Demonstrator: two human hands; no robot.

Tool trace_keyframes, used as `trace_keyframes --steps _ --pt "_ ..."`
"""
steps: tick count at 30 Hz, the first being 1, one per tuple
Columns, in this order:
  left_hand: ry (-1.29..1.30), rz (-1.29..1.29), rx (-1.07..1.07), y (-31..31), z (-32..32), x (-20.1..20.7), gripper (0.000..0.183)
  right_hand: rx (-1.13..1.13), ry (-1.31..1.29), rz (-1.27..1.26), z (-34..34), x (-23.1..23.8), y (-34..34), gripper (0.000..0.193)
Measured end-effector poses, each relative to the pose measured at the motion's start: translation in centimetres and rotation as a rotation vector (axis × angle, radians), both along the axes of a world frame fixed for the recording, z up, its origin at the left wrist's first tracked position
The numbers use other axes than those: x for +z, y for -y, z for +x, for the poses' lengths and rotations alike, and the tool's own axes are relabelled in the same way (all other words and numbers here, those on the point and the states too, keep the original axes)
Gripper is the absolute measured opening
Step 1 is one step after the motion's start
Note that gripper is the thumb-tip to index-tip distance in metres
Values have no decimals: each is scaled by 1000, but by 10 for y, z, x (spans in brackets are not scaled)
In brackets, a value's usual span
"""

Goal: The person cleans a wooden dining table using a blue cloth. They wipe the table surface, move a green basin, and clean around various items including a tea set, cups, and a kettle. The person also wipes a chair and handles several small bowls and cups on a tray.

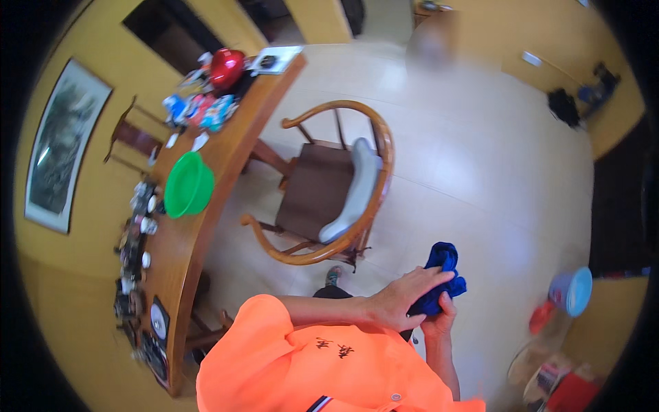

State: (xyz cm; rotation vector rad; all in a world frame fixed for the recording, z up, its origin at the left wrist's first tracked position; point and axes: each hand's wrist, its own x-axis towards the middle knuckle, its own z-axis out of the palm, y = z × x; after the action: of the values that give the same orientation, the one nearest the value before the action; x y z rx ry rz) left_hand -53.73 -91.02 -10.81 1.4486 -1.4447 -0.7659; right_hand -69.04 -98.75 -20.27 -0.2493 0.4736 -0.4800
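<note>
A dark blue cloth [444, 257], bunched up, is between my two hands in front of my body, above the floor. My left hand [405, 295] reaches across from the left and lies over the cloth, its fingers closed on it. From below and to the right, my right hand [440, 320] grips the cloth's lower side, with the thumb pointing up. Part of the cloth sticks out beyond my fingers, and the rest is hidden under them.
A wooden armchair [316, 182] with a grey cushion stands ahead to the left. Beyond it a long wooden table [237, 147] carries a green basin [189, 185], a red round object [227, 67] and several small items. A light blue bucket [571, 291] stands at right.
</note>
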Motion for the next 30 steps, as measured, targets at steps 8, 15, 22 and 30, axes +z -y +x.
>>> trace_keyframes --steps 8,15,22,30 --pt "-654 -36 757 -107 92 -35 32 394 243 -44 103 36 10 82" --pt "-494 -188 1365 -317 268 -43 23 708 335 94 275 36 -82 75" --pt "-89 -220 1897 -552 461 -93 24 854 211 184 483 5 -228 72" --pt "356 50 2047 -695 555 -148 33 936 71 133 632 -26 -334 68"
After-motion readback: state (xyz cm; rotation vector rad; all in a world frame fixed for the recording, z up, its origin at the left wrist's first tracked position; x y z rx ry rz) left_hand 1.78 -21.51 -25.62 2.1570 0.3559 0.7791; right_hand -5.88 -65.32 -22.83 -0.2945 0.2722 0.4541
